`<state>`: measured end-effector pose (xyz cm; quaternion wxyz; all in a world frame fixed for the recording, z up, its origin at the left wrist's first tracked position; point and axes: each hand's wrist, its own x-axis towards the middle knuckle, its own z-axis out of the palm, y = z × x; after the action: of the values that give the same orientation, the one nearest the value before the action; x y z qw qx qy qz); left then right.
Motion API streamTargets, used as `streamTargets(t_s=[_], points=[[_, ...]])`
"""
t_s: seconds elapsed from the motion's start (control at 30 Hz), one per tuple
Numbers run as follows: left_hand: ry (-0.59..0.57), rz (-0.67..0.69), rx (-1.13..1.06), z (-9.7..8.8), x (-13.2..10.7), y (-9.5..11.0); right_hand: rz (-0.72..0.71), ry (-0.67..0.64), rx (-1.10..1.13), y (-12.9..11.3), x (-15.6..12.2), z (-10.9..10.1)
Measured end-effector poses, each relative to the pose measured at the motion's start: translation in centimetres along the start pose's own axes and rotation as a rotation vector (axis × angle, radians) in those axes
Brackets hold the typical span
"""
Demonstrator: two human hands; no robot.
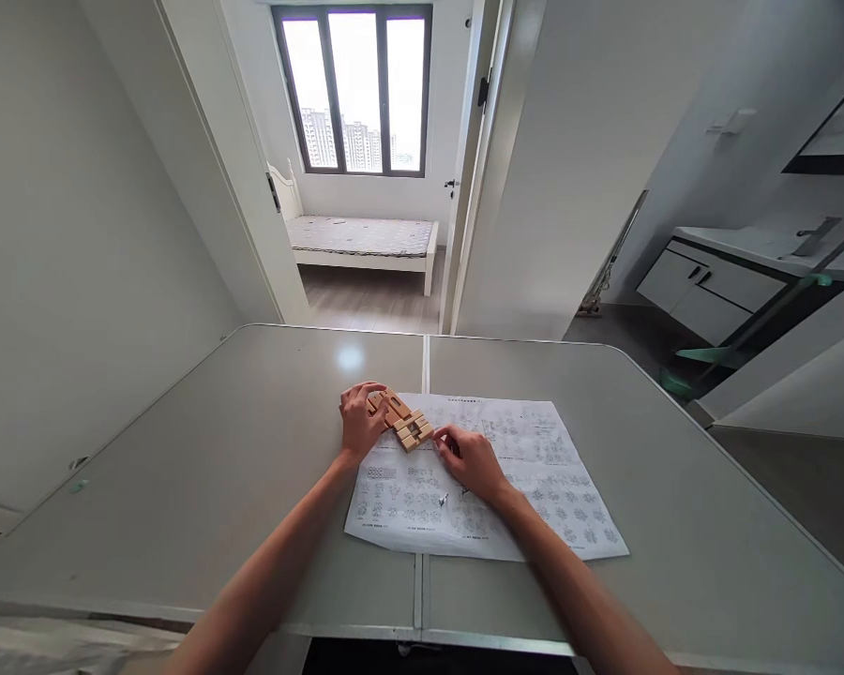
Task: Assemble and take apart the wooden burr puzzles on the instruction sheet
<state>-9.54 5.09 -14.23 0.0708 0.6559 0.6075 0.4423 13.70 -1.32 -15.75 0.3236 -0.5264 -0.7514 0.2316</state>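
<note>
A cluster of light wooden notched puzzle bars point(402, 419) lies flat on a printed instruction sheet point(535, 469) on the grey folding table point(218, 469). My left hand point(360, 422) curls around the left end of the bars, fingers bent over them. My right hand point(470, 457) rests on the sheet just right of the bars, its fingertips touching their right end, fingers bent.
The sheet covers the table's middle seam near me. Beyond the far table edge an open doorway point(366, 187) shows a bed point(360, 239) and a window. A vanity cabinet point(710, 281) stands at the right, a white wall at the left.
</note>
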Motion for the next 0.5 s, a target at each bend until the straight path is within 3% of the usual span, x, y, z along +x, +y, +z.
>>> streamTargets(t_s=[0.27,0.5], points=[[-0.11,0.029,0.011,0.37,-0.27,-0.25,-0.003,0.002,-0.008,-0.2,0.02,-0.21],[-0.137,0.02,0.036,0.36,-0.16,-0.44,-0.006,0.009,-0.002,-0.23,-0.01,-0.19]])
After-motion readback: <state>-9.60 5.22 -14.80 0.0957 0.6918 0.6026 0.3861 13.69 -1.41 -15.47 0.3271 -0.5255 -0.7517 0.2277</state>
